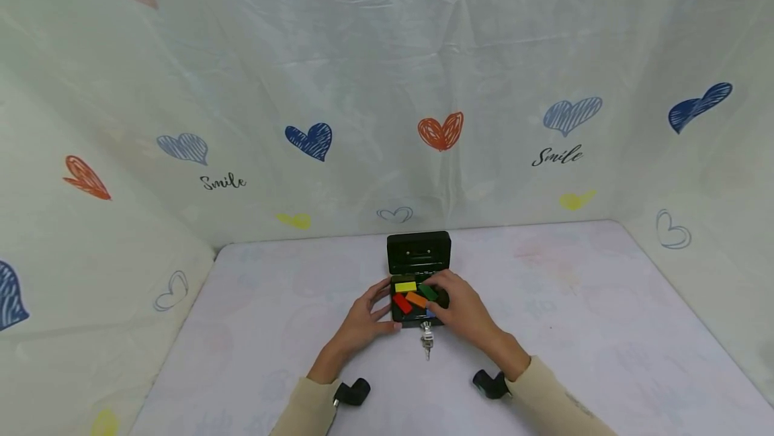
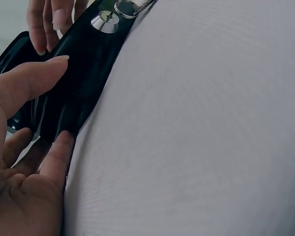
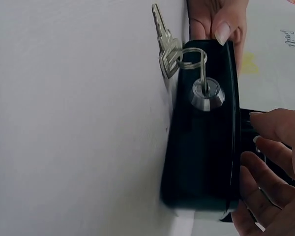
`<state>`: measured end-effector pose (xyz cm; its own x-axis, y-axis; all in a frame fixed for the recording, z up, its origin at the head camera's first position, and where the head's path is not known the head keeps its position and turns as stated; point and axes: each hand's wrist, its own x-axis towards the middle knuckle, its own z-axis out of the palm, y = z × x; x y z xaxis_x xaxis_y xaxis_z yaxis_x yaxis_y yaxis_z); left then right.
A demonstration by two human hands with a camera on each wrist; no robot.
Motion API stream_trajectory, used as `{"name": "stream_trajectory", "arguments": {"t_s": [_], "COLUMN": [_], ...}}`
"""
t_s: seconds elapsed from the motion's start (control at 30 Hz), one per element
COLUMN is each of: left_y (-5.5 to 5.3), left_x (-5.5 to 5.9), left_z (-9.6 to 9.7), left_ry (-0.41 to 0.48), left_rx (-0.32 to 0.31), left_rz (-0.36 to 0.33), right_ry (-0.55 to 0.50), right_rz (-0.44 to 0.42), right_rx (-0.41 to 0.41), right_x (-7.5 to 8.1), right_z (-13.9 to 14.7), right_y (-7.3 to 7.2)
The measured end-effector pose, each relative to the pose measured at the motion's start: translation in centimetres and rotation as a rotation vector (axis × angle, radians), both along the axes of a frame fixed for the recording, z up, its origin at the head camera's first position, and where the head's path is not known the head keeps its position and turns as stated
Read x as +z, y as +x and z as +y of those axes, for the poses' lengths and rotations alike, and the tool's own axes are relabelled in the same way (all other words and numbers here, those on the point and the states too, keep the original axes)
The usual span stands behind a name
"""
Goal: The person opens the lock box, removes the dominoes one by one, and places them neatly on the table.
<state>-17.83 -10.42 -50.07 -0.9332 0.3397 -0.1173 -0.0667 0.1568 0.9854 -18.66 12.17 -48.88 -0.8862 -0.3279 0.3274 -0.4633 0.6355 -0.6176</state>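
A black cash box (image 1: 412, 323) stands with its lid (image 1: 419, 252) raised at the back. Inside lie a yellow block (image 1: 406, 287), a red block (image 1: 402, 303), an orange block (image 1: 416, 299), a green block (image 1: 428, 291) and a partly hidden blue block (image 1: 430, 313). My left hand (image 1: 360, 320) grips the box's left side, thumb at the front corner. My right hand (image 1: 465, 308) reaches over the right rim, thumb and fingertips beside the green block; I cannot tell whether they pinch it. A key ring (image 3: 192, 58) hangs from the key in the front lock (image 3: 208, 96).
The box stands toward the back of a white-covered table (image 1: 580, 328). A white curtain (image 1: 375, 86) printed with hearts rises behind and at both sides. On each wrist sits a black camera, the left camera (image 1: 353, 392) and the right camera (image 1: 490, 384).
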Motion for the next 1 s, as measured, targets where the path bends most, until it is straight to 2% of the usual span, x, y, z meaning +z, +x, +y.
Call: {"name": "stream_trajectory", "arguments": {"t_s": [0.2,0.33,0.47,0.63,1.0], "left_y": [0.1,-0.1,-0.5,-0.8,-1.0], "left_x": [0.0,-0.4,-1.6,-2.8,-2.8], "left_z": [-0.1,-0.1,-0.1,-0.2,-0.4], "left_ry": [0.022,0.029,0.041,0.027,0.048], "left_rx": [-0.011,-0.018,-0.016,-0.008,-0.018], "left_rz": [0.003,0.001,-0.001,0.01,0.036], "right_ry": [0.041,0.071,0.098,0.11,0.128], "right_rz": [0.043,0.018,-0.025,-0.011,-0.025], "right_rx": [0.002,0.005,0.007,0.01,0.012], "right_x": [-0.1,-0.2,-0.4,-0.5,-0.5], "right_z": [-1.2,-1.8,-2.2,-2.6,-3.5], "right_y": [0.1,0.1,0.1,0.0,-0.4]}}
